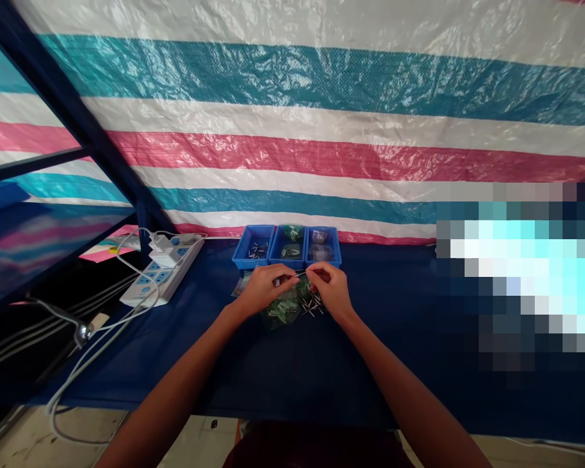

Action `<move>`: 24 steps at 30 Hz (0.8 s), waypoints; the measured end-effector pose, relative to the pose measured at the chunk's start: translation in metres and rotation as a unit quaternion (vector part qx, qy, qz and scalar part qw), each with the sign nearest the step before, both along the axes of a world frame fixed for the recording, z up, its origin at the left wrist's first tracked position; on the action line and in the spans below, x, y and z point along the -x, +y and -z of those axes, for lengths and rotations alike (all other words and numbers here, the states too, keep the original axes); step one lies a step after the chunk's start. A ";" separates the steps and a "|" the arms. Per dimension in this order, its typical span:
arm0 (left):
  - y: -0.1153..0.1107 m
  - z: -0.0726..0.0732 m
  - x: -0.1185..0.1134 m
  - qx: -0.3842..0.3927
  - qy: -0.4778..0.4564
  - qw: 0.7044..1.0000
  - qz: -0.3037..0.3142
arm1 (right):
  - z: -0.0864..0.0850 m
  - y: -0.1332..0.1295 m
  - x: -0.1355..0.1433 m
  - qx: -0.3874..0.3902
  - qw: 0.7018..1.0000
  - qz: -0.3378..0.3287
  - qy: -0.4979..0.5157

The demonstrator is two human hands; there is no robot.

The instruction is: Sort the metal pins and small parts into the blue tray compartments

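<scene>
My left hand (pixel 266 287) and my right hand (pixel 332 286) meet in front of the blue bins, fingertips pinched. Between them runs a thin, light-coloured rod-like piece (pixel 299 275), too small to name; both hands seem to grip it. Under the hands lies a clear bag of green pieces (pixel 283 309). Beside it, below my right hand, is a loose pile of short metal pins (pixel 312 304). The left blue bin (pixel 244 261) holds similar metal pins, the middle blue bin (pixel 287 264) has green bagged bits, and the right blue bin (pixel 338 253) contains clear bags.
A white power strip (pixel 143 289) with plugs and trailing white cables (pixel 71 380) sits on the left of the dark blue table (pixel 394 325). A dark metal frame (pixel 112 162) rises there. Striped plastic sheeting (pixel 297 156) hangs behind. The right side is pixelated.
</scene>
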State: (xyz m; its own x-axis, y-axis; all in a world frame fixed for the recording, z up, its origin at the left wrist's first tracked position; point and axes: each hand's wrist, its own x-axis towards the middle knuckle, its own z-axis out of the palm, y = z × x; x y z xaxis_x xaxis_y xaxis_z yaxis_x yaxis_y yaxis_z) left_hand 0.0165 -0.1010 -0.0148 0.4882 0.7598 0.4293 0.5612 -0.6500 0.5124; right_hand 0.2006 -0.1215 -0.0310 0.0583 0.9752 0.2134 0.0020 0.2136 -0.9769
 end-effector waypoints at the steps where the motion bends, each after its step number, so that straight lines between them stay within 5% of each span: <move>1: 0.000 0.000 0.000 0.000 0.000 1.000 0.001 | 0.000 0.000 0.000 0.000 1.000 -0.001 0.000; 24: -0.002 -0.009 -0.001 0.023 -0.099 0.994 -0.045 | 0.002 -0.003 0.000 -0.018 0.999 -0.016 -0.026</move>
